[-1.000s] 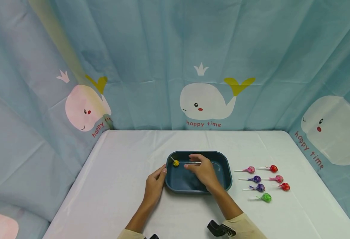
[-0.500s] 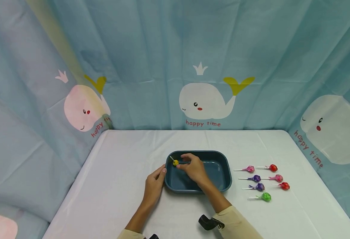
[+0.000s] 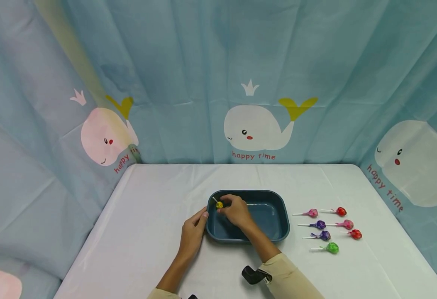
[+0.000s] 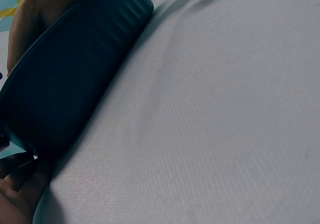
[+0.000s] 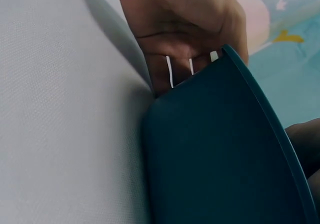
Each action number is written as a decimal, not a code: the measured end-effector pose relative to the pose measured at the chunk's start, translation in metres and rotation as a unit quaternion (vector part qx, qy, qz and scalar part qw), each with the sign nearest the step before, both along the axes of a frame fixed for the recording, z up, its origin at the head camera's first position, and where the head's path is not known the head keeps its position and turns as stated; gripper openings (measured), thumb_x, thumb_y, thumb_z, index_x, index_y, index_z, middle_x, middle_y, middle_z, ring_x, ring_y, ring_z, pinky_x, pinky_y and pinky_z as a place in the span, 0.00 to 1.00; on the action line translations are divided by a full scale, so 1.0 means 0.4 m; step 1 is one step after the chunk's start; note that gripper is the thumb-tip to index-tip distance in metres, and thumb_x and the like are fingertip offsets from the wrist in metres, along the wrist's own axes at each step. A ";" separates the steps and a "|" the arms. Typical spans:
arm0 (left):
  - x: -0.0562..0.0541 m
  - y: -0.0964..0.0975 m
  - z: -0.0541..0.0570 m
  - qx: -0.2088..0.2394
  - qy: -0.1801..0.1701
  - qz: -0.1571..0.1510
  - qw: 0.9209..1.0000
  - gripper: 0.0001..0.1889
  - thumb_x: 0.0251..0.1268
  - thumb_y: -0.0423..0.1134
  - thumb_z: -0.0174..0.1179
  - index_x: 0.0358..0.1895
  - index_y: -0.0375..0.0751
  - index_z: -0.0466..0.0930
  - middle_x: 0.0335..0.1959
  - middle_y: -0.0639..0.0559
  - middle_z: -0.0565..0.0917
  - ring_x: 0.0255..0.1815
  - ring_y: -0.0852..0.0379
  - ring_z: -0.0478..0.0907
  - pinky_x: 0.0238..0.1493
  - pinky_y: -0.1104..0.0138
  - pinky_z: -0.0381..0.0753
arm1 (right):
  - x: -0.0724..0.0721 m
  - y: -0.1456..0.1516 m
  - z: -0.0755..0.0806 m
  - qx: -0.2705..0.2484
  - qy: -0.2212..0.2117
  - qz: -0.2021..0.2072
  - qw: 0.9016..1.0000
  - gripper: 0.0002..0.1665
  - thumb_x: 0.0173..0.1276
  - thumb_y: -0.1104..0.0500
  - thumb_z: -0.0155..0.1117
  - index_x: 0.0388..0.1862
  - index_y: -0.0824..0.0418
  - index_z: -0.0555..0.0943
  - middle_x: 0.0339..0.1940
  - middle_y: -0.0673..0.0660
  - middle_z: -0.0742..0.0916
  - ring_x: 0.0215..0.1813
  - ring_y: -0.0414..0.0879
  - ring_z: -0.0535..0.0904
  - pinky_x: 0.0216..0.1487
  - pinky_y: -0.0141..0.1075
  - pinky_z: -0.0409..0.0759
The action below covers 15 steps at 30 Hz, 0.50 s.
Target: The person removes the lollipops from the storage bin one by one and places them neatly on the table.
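A dark teal rectangular tray (image 3: 267, 239) stands on the white table, and a yellow lollipop (image 3: 219, 205) is inside it near the left end, its white stick leaning on the wall. My right hand (image 3: 238, 211) reaches into the tray. Its thumb and index finger are curled round the yellow candy, one on each side, while the stick sticks out past them. My left hand (image 3: 194, 233) lies along the tray's outer left end, fingers extended against the wall and thumb right at the rim. These fingers also show at the teal wall in the right wrist view.
Right of the tray lie several wrapped lollipops: pink (image 3: 313, 213), red (image 3: 340, 211), purple (image 3: 324, 236) and a green one (image 3: 332, 248). Their sticks point left. A blue curtain (image 3: 188, 124) printed with whales surrounds the table (image 3: 158, 199).
My right hand has moved left inside the tray and reached the yellow lollipop, its fingers coming closer together. The left hand and tray have stayed in place.
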<state>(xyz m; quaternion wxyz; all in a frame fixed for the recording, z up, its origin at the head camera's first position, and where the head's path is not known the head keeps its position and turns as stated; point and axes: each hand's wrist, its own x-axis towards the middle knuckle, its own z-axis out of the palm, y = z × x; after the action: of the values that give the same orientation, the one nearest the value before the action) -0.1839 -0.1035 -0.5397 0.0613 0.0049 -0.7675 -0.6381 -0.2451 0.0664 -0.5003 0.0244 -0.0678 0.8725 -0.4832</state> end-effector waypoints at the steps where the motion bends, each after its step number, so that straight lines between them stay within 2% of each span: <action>1: 0.000 0.000 0.000 -0.001 -0.001 0.001 1.000 0.23 0.84 0.49 0.57 0.71 0.41 0.80 0.69 0.47 0.83 0.75 0.53 0.75 0.73 0.69 0.72 | -0.001 -0.001 -0.001 0.001 0.000 0.005 1.000 0.25 0.62 0.65 0.80 0.58 0.66 0.87 0.53 0.63 0.91 0.53 0.56 0.87 0.60 0.55 0.85; 3: 0.000 0.000 0.000 -0.004 -0.002 0.003 1.000 0.23 0.84 0.49 0.57 0.71 0.41 0.80 0.69 0.48 0.83 0.75 0.53 0.75 0.74 0.67 0.72 | -0.002 -0.003 -0.002 0.001 -0.002 0.016 1.000 0.24 0.63 0.66 0.79 0.58 0.67 0.87 0.53 0.63 0.91 0.54 0.56 0.87 0.60 0.55 0.85; 7: -0.001 0.000 0.000 -0.004 -0.001 0.005 1.000 0.23 0.84 0.49 0.57 0.71 0.41 0.80 0.69 0.48 0.83 0.75 0.53 0.75 0.74 0.69 0.71 | -0.005 -0.010 -0.008 0.008 0.005 0.031 0.999 0.21 0.62 0.67 0.79 0.54 0.67 0.89 0.49 0.62 0.92 0.54 0.57 0.87 0.58 0.54 0.86; 15: -0.001 -0.001 -0.003 -0.003 0.004 0.006 1.000 0.23 0.84 0.49 0.57 0.71 0.39 0.81 0.69 0.46 0.83 0.74 0.52 0.75 0.69 0.78 0.71 | -0.014 -0.024 -0.018 0.035 0.016 0.049 0.998 0.16 0.61 0.70 0.78 0.49 0.67 0.90 0.40 0.59 0.92 0.45 0.51 0.86 0.50 0.47 0.87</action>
<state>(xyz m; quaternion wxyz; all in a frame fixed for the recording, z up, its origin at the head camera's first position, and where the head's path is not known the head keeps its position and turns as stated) -0.1843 -0.1039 -0.5410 0.0676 0.0068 -0.7689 -0.6358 -0.2506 0.0569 -0.5076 0.0369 -0.1175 0.8849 -0.4491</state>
